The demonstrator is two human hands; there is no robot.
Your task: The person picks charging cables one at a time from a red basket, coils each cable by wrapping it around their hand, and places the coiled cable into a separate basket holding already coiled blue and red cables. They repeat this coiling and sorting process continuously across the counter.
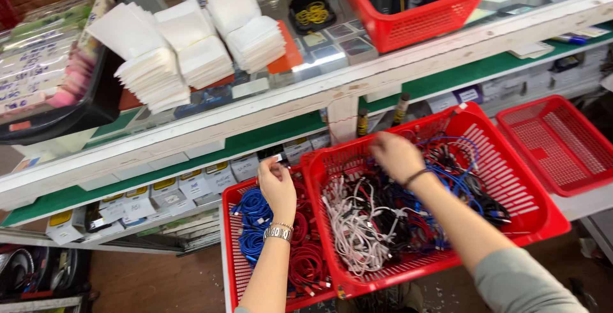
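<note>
Two hands are in view. The left hand [276, 182] hovers over the far edge of a narrow red basket [231, 268]; its fingers [273, 165] are curled together at the tips, apparently pinching something small that is not clear enough to identify. A metal watch [278, 232] sits on that wrist. Below and toward the wearer from these fingers lie two groups of coiled cables — blue coils [253, 223] to the left and red coils [308, 263] to the right.

The right hand [396, 155] reaches into a large red basket [539, 214], which is tilted and overlaps the narrow basket's right side. Its fingers point away from the camera, bent downward near the basket's far wall; whether they grip anything cannot be told. A dark band [416, 176] circles the wrist. Directly below and near these fingers lies a tangled cable mass [383, 220] of white, black, red and blue leads.

Four red baskets are counted in all: the two above, an empty one [562, 144] well to the right of the right-hand fingers, and one on the upper shelf [415, 22] beyond them. Three stacks of white sleeves [185, 48] sit on the glass shelf [332, 64] beyond the left-hand fingers. A white shelf edge [255, 118] runs between the fingers and those stacks.
</note>
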